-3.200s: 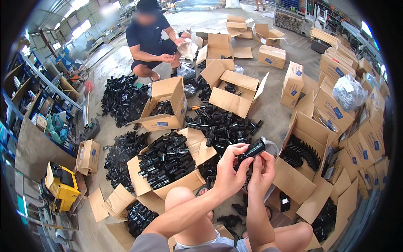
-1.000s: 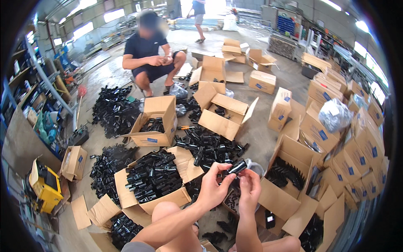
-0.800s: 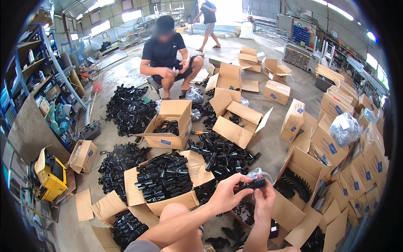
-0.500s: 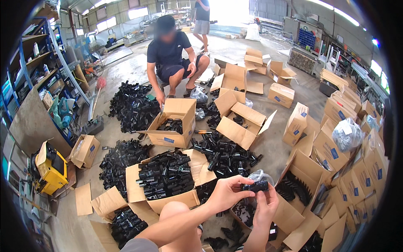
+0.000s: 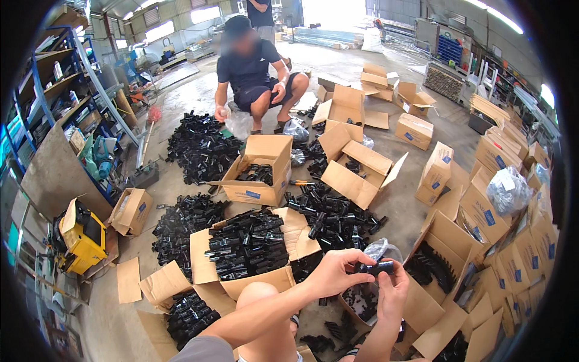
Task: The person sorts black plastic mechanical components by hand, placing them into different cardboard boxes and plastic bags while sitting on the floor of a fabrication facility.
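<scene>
Both hands meet in front of me at the lower right, around a short black cylindrical fitting (image 5: 379,267). My left hand (image 5: 335,273) pinches its left end between thumb and fingers. My right hand (image 5: 392,291) grips the other end, thumb along the near side. Beneath them sits a small open box (image 5: 350,306) of small dark pieces, partly hidden by my hands, with a clear plastic bag (image 5: 386,248) behind it. To the left an open carton (image 5: 204,256) is heaped with black tubular fittings (image 5: 250,244). On the right, another carton (image 5: 449,235) holds black parts in rows.
A co-worker (image 5: 247,75) squats beyond a carton (image 5: 259,194), holding a clear bag (image 5: 237,125) by a black pile (image 5: 199,148). Another person (image 5: 260,15) stands behind. Stacked cartons (image 5: 512,265) line the right; a yellow machine (image 5: 84,244) and shelves (image 5: 51,90) stand left.
The fitting has turned slightly in my fingers, and both hands have stayed on it. The co-worker's hand has left the carton's edge and now holds a clear bag. The view has shifted a little.
</scene>
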Available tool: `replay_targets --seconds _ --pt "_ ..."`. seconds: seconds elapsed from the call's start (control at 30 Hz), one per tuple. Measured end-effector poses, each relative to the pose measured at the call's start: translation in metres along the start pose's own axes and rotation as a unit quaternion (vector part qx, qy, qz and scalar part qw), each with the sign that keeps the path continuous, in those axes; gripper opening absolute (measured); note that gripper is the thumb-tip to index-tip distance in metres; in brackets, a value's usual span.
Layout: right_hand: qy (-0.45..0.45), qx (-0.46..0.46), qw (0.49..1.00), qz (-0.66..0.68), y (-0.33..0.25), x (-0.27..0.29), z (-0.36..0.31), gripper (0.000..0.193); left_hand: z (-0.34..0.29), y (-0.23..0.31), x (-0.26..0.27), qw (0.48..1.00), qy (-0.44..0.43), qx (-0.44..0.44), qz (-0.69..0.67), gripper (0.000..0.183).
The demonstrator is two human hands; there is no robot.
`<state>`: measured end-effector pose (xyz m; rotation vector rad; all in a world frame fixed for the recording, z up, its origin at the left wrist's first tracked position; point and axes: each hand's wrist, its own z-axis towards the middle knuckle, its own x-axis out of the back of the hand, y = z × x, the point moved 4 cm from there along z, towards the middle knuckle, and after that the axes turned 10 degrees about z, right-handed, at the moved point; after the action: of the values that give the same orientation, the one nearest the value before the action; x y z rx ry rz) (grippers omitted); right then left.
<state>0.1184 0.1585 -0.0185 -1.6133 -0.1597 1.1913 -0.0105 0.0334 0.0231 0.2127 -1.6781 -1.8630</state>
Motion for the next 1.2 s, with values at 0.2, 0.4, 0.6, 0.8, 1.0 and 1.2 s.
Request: replay_targets --seconds 0.2,0.4,0.6,0.8,1.0,1.2 --pt "0.051 0.066 0.991 0.103 -0.001 0.005 0.005 0.029 -0.005 -0.020 -0.042 0.982 -0.016 0.076 -0.170 0.060" --pt "0.123 0.108 0.981 0.109 0.012 0.014 0.006 0.029 -0.002 -0.044 -0.049 0.965 -0.065 0.140 -0.210 0.030" --pt "0.142 0.055 0.974 0.165 0.027 0.001 0.001 0.019 -0.008 -0.047 -0.039 0.963 -0.056 0.148 -0.218 0.044" --pt "0.213 0.022 0.960 0.179 0.053 0.004 -0.002 0.020 -0.010 -0.058 -0.039 0.970 -0.037 0.161 -0.177 0.022" --pt "0.229 -0.009 0.953 0.199 0.096 0.015 -0.003 0.022 -0.018 -0.077 -0.016 0.959 -0.010 0.229 -0.167 0.031" --pt "0.209 -0.026 0.959 0.187 0.109 0.024 0.000 0.027 -0.010 -0.080 -0.008 0.953 -0.043 0.280 -0.102 0.036"
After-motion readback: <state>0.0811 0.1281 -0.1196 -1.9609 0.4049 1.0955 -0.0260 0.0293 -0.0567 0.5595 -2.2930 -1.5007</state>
